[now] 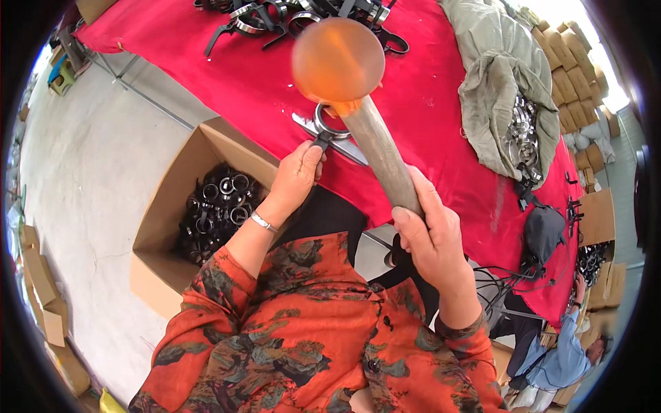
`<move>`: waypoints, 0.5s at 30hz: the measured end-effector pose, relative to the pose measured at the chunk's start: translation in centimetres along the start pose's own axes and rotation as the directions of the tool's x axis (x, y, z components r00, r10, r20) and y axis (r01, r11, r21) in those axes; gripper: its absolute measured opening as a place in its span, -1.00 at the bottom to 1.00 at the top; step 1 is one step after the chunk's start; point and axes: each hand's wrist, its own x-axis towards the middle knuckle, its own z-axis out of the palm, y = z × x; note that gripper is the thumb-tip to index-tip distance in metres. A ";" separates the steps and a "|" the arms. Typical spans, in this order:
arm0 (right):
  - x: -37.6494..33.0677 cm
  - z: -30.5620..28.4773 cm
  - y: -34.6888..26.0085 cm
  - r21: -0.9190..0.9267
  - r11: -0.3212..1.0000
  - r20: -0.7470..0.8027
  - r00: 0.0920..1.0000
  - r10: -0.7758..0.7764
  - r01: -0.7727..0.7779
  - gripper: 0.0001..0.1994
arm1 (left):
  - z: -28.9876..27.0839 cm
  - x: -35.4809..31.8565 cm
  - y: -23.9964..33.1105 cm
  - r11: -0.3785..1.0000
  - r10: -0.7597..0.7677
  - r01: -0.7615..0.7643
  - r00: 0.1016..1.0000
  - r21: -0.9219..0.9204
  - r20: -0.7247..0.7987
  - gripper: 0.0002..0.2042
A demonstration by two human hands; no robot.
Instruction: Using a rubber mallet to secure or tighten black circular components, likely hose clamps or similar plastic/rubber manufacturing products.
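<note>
My right hand [437,241] is closed round the grey handle of a mallet [381,153] with a translucent orange head, raised above the red-covered table. My left hand [296,175] pinches the short black handle of a metal ring [321,140]. The ring rests at the table's near edge, over a flat silver metal bar [351,151]. The mallet's head and shaft hang in front of part of the ring and bar. Whether the mallet touches the ring, I cannot tell; its head looks well above it.
Several similar black-handled rings [248,20] lie at the table's far side. An open cardboard box [155,206] at my left holds many more. A grey-green sack [482,89] spills metal rings on the right. Beyond it, a person in blue [561,358] works near cartons.
</note>
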 end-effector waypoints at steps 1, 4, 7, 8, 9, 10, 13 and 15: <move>0.4 0.6 0.3 -0.003 1.000 -0.001 1.000 0.002 -0.002 -0.55 | 0.1 0.1 0.1 0.999 0.043 -0.044 0.999 0.017 0.014 -0.65; 2.5 2.2 3.6 -0.283 0.959 0.053 0.998 0.019 -0.004 -0.57 | 0.3 0.5 -0.1 0.994 0.035 -0.035 0.999 0.106 0.005 -0.63; 5.0 1.0 1.8 0.049 0.955 0.121 0.951 0.284 -0.292 -0.58 | 0.3 0.7 -0.4 0.995 0.030 -0.030 1.000 0.096 0.008 -0.61; 5.3 0.6 0.3 0.148 0.925 0.093 0.936 0.339 -0.349 -0.60 | 0.1 0.3 -0.6 0.995 0.024 -0.025 1.000 0.096 0.011 -0.61; 5.8 0.2 -1.2 0.253 0.890 0.058 0.924 0.377 -0.379 -0.60 | -0.2 0.1 -0.6 0.996 0.012 -0.012 1.000 0.085 -0.001 -0.61; 5.8 -0.5 -1.8 0.290 0.897 0.024 0.939 0.342 -0.334 -0.59 | -0.3 0.0 -0.6 0.997 -0.001 0.001 1.000 0.074 -0.001 -0.61; 4.8 -1.4 -0.6 0.298 0.920 -0.073 0.955 0.289 -0.255 -0.64 | 0.0 0.0 -0.4 0.995 0.042 -0.043 0.999 0.094 0.003 -0.61; 4.1 -0.8 2.6 0.259 0.749 0.201 0.792 0.576 -0.610 -0.72 | 0.2 0.3 -0.1 0.995 0.041 -0.043 0.999 0.087 0.021 -0.61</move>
